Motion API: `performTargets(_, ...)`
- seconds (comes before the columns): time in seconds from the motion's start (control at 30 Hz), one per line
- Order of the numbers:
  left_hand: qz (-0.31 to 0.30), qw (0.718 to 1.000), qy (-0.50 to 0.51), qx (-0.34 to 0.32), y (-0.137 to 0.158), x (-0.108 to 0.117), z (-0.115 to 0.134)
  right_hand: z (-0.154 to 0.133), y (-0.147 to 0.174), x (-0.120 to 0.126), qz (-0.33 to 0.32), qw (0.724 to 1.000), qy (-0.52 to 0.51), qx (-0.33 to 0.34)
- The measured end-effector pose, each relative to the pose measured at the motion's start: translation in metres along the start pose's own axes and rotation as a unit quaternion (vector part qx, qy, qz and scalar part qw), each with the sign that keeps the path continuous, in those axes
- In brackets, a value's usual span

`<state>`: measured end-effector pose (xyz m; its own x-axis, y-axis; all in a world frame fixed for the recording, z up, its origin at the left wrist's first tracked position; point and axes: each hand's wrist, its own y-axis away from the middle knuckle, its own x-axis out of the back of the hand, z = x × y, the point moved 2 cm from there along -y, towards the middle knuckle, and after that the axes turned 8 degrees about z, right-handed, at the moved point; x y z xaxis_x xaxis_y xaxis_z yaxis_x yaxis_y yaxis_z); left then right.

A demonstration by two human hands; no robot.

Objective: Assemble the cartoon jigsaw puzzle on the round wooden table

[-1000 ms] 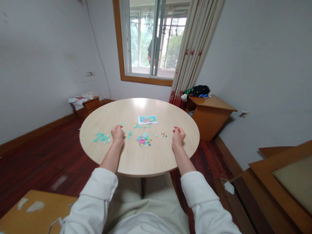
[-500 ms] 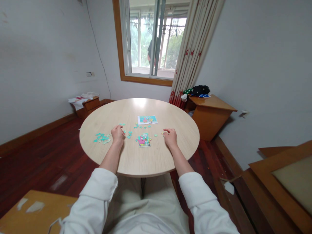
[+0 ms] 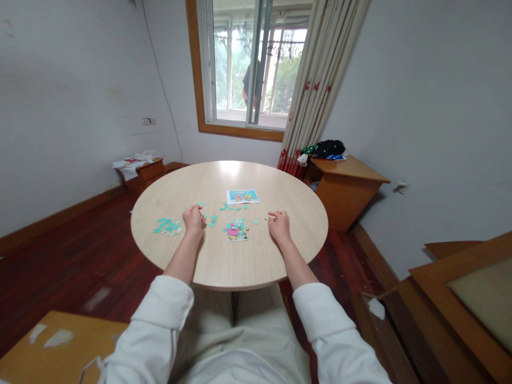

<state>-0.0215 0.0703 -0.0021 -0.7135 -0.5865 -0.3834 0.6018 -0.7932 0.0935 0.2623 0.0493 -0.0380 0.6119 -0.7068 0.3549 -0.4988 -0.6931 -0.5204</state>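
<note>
A partly joined jigsaw puzzle [image 3: 237,230] with a pink cartoon figure lies flat on the round table [image 3: 240,266] between my hands. My left hand [image 3: 193,220] rests left of it, fingers curled closed; what they hold, if anything, is hidden. Several loose turquoise pieces [image 3: 213,220] lie just right of that hand. My right hand [image 3: 279,224] is on the right side, its fingers bent inward and closed, the fingertips beside a small yellowish puzzle piece [image 3: 266,218]. Whether something is pinched there is too small to tell. A single green piece [image 3: 256,222] lies between the puzzle and my right hand.
Behind the puzzle lies a printed reference picture [image 3: 243,197], with several loose pieces [image 3: 230,208] before it. A heap of turquoise pieces [image 3: 168,226] sits at the left. Beyond the table stand a wooden cabinet [image 3: 344,192] with cloths and a window with a person outside.
My right hand has shifted very slightly left, and a small piece near its fingertips is now covered. My left hand and the joined puzzle look unchanged.
</note>
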Motion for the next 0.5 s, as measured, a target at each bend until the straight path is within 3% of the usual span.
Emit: performTargets(0.5,0.005,1.000,0.001,0.001,0.0032,-0.0004,0.0027,-0.0044,0.0009,0.0014,-0.020,1.000,0.023,0.007)
